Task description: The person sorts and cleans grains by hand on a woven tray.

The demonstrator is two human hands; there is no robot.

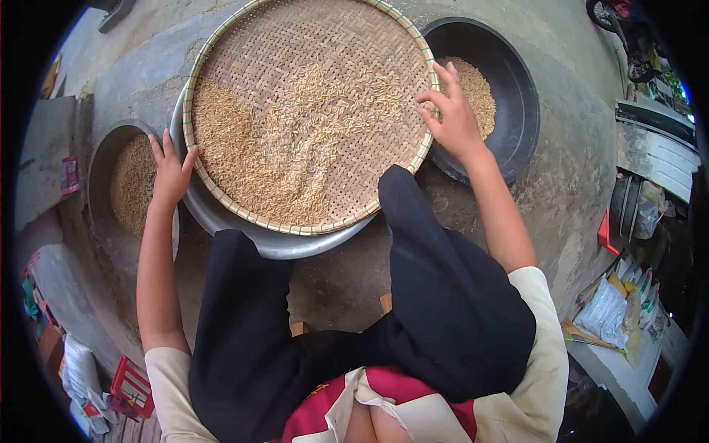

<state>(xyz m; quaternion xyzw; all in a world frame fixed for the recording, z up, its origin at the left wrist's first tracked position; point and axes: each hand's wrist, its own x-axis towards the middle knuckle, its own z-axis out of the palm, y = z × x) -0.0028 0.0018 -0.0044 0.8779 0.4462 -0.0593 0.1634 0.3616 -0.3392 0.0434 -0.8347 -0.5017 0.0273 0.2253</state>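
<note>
A round woven bamboo winnowing tray with a green-tied rim lies over a silver metal basin. Unhusked rice grains are heaped along its left and lower side and thinly scattered toward the middle. At the left rim is my left hand, its fingers apart and its thumb by the edge. My right hand is at the right rim with fingers spread, some of them over the edge; neither hand is wrapped round the tray.
A dark tub holding grain stands to the right, partly under the tray. Another tub with grain is at the left. My black-clad knees flank the near side. Bags lie at the far right, and a motorcycle stands at upper right.
</note>
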